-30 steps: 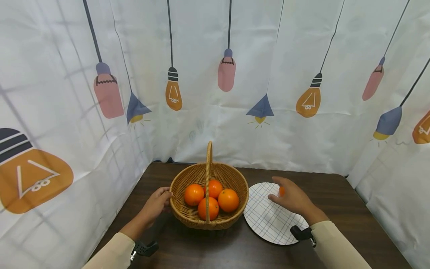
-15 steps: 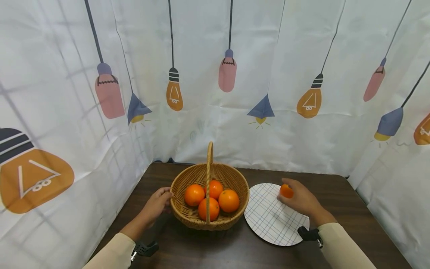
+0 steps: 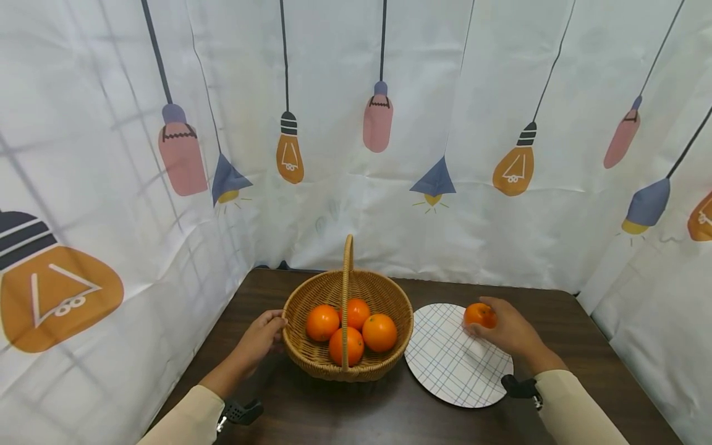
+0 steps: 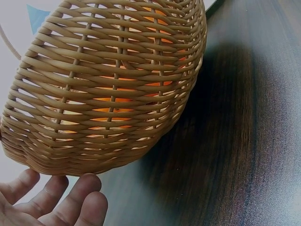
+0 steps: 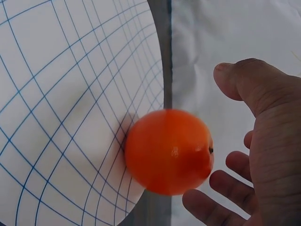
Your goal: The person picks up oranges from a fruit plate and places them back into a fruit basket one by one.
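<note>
My left hand (image 3: 260,339) grips the left rim of a wicker basket (image 3: 405,303) with a tall arched handle; in the left wrist view its fingertips (image 4: 87,183) touch the woven side. Inside the basket lie several oranges (image 3: 379,332). A single orange (image 3: 479,315) sits near the far right edge of a round white plate (image 3: 445,358) with a blue grid pattern. Beside that orange is my right hand (image 3: 507,327). In the right wrist view its thumb and fingers are spread, with a gap between the thumb and the fruit.
Basket and plate stand side by side on a dark brown wooden table (image 3: 378,420). Behind and to both sides hangs a white curtain (image 3: 345,204) printed with lamps and bulbs. Each wrist wears a black strap (image 3: 520,387).
My right hand has drawn back to the right, away from the plate, and more of the single orange shows now. The left hand stays at the basket rim.
</note>
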The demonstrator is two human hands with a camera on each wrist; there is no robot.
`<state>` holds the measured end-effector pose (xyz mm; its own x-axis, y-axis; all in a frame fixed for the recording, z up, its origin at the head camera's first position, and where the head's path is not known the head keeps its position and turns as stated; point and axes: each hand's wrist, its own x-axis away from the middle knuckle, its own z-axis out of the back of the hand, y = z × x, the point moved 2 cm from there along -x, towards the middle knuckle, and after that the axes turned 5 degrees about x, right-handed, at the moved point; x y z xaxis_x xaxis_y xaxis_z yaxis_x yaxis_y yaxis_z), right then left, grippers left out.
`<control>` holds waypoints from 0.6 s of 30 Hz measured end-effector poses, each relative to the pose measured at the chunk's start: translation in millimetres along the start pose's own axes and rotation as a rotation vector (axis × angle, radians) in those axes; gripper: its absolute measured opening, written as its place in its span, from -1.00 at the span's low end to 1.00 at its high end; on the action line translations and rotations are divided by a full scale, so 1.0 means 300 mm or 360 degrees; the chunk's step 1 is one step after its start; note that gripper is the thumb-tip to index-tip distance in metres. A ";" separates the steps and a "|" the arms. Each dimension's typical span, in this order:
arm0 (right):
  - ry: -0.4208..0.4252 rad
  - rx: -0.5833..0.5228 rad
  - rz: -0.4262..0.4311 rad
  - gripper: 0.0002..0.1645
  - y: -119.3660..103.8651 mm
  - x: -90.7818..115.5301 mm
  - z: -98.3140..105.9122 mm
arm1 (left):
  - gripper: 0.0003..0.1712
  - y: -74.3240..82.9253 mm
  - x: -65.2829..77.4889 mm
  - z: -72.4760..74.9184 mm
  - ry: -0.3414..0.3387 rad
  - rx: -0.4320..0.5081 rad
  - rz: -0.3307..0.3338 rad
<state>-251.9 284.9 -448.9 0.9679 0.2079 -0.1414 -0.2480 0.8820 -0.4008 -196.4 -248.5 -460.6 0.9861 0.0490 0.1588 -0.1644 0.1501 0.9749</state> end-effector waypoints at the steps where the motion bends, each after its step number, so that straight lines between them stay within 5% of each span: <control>1: 0.0002 -0.0001 -0.0004 -0.03 0.005 0.000 -0.001 | -0.41 0.000 0.000 0.000 -0.0002 -0.0003 0.0000; 18: -0.0098 -0.0040 -0.0123 0.09 0.087 0.003 -0.021 | -0.41 0.000 0.002 0.000 0.0004 0.0001 -0.0012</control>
<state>-257.7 305.6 -465.4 0.9847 0.1656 -0.0535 -0.1724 0.8856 -0.4313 -195.7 -248.4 -460.4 0.9872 0.0506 0.1511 -0.1571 0.1496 0.9762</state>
